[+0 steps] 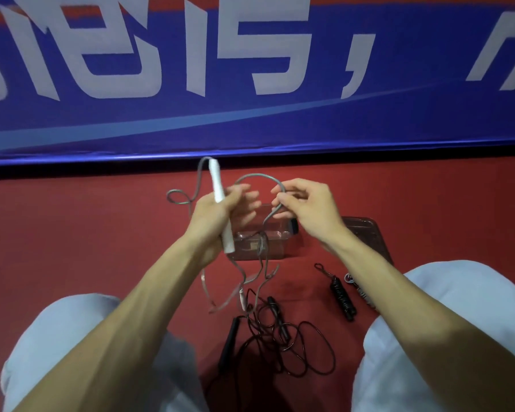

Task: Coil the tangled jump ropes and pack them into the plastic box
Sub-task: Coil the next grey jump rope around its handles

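My left hand [217, 212] grips the white handles [216, 181] of a grey jump rope, held upright above the floor. The grey rope [259, 176] arcs from there to my right hand [306, 203], which pinches it between thumb and fingers. More of this rope hangs down in loose loops toward the floor. Under my hands stands the clear plastic box [268, 245]; I cannot tell what is inside. A black jump rope [283, 337] lies tangled on the red floor between my knees, its black handle [229, 343] at the left.
The box's lid [366, 233] lies on the floor right of the box. A coiled black rope bundle [342, 298] and a striped one [360, 289] lie by my right knee. A blue banner [250, 84] with white characters stands along the back.
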Motion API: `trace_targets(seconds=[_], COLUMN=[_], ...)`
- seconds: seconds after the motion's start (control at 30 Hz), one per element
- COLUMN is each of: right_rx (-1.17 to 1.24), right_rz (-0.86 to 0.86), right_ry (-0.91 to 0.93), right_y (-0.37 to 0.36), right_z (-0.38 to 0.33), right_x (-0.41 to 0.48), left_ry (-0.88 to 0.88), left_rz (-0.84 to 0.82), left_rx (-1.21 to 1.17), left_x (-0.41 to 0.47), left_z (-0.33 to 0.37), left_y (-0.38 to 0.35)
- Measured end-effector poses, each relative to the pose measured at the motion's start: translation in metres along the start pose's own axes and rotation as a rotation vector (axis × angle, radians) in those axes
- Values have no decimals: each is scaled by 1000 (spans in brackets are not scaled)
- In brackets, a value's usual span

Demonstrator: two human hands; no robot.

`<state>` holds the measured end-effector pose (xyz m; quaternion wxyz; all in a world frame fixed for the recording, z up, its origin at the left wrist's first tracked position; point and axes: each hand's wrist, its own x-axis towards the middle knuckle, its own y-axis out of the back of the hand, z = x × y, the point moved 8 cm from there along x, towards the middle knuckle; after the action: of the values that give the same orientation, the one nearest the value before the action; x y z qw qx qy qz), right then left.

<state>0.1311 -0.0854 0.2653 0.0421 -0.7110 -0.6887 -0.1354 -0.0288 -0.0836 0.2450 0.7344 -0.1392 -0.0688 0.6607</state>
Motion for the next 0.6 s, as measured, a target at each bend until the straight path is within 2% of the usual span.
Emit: trace_targets(seconds=[0.1,0.17,0.47,0.6], right_rx=[124,209,543,496], right_rz=[51,73,186,166], right_ry=[-5,-12,-60,-155], right_y=[7,13,28,25], right_z=[-6,-9,-8,0], right_x=[-1,0,2,2], left_ry=[10,-14,-81,-111], left_rz=[-149,-202,-248,-172], left_rx=[331,471,597,613], left_x=[-8,-15,-19,-15], left_z=[-13,-14,-15,-15], left_y=[-17,-26,-35,-28])
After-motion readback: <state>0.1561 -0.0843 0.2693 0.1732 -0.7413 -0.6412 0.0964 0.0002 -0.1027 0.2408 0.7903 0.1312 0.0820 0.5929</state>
